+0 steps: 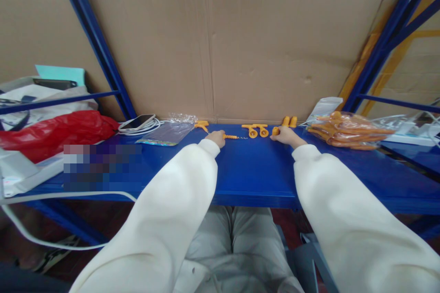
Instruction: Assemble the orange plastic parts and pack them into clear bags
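Both my arms, in white sleeves, reach forward over a blue shelf (247,174). My left hand (216,138) is closed on a small orange tool with a thin metal spiral (233,137) that sticks out to the right. My right hand (286,136) is closed around a short orange piece (275,131). Between the hands lie two orange T-shaped handles (256,129). Two more orange pieces (289,121) stand just behind my right hand, and another orange handle (201,124) lies behind my left.
A clear bag of orange parts (347,130) lies at the right. At the left are a flat plastic bag (168,132), a phone with a white cable (139,122) and a red bag (51,132). Brown cardboard (220,50) closes off the back.
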Tool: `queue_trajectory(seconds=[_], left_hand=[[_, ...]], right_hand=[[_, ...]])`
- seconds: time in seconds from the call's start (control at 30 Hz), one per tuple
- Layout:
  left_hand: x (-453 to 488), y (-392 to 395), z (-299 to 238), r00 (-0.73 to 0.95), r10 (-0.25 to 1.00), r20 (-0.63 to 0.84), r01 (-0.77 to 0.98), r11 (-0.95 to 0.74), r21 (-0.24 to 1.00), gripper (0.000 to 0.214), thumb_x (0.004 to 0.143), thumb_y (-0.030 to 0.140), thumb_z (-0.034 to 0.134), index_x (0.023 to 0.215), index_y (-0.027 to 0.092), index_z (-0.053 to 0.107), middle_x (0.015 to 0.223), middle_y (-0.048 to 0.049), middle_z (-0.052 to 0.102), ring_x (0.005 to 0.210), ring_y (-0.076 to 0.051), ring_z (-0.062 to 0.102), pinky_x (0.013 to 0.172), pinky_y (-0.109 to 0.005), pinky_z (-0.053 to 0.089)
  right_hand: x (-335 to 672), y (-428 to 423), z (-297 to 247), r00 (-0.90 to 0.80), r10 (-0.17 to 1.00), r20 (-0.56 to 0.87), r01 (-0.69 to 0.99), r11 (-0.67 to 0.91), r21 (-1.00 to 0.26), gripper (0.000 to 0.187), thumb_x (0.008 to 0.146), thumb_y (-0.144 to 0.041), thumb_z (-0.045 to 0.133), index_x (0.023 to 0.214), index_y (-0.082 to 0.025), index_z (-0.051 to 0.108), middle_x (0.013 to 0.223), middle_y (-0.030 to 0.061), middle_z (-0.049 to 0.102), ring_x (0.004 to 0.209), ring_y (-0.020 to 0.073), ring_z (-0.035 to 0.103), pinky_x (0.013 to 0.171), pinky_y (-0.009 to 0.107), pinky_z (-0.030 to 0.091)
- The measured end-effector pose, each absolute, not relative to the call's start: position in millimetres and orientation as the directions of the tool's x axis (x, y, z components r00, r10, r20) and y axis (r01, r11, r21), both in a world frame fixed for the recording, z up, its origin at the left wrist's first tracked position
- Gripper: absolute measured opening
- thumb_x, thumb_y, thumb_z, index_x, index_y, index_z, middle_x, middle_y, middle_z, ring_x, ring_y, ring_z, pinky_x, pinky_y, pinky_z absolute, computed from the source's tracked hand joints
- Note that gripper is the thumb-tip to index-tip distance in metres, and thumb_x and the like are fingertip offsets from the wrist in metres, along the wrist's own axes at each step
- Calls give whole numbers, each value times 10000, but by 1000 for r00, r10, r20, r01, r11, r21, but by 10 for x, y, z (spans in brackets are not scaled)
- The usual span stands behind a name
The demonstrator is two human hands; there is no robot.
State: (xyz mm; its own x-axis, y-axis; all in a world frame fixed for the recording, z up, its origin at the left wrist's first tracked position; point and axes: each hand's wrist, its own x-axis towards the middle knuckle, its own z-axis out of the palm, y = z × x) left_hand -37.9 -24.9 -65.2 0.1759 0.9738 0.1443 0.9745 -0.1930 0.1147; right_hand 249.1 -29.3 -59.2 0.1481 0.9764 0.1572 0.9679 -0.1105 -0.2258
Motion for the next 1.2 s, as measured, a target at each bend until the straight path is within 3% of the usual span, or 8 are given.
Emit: queue_trajectory(seconds=[0.1,0.23,0.4,0.6,0.87,1.2], left_hand=[[-366,-256,-611,206,973,102,969,-218,115,485,880,222,530,1359,237,605,1324,-84,687,1224,-239,643,1023,-292,490],[-360,-267,-571,213,975,60,967,-219,133,382,857,292,571,1217,249,690,1245,-57,729,1158,-237,680,968,-275,521],[-359,-294,-582,187,973,138,963,-209,172,284,847,288,598,1109,237,697,1142,-64,756,1081,-247,704,902,-289,541],[-340,-326,-587,174,949,264,941,-239,240,343,853,247,624,1196,258,629,1110,-47,755,1071,-243,699,910,-301,534],[-337,-305,-602,207,920,333,910,-306,280,369,881,285,622,1247,247,600,971,-50,756,958,-237,712,866,-319,538],[-330,-255,-636,254,888,383,875,-380,300,371,849,275,655,1216,230,622,811,-17,722,807,-216,695,769,-299,505]], right_hand=[[2469,-304,-564,139,966,216,974,-95,-204,302,872,-293,639,1130,-138,662,1155,186,723,1086,342,685,886,399,517],[2434,-325,-537,98,942,322,975,-25,-223,314,863,-262,624,1165,-177,630,1194,147,720,1114,331,669,899,392,510],[2376,-339,-534,-13,915,404,945,144,-295,374,818,-184,644,1191,-168,606,1123,125,742,1028,275,696,867,345,521],[2309,-329,-541,-198,884,423,907,328,-262,260,783,-173,680,1041,-151,703,1087,100,761,999,249,706,903,327,524],[2267,-334,-552,-264,859,438,890,392,-233,386,803,-179,692,1185,-135,730,1240,115,727,1158,281,677,1026,366,496],[2327,-262,-588,-355,783,511,836,511,-202,319,813,-186,675,1114,-153,774,1101,99,776,1048,287,721,943,376,545]])
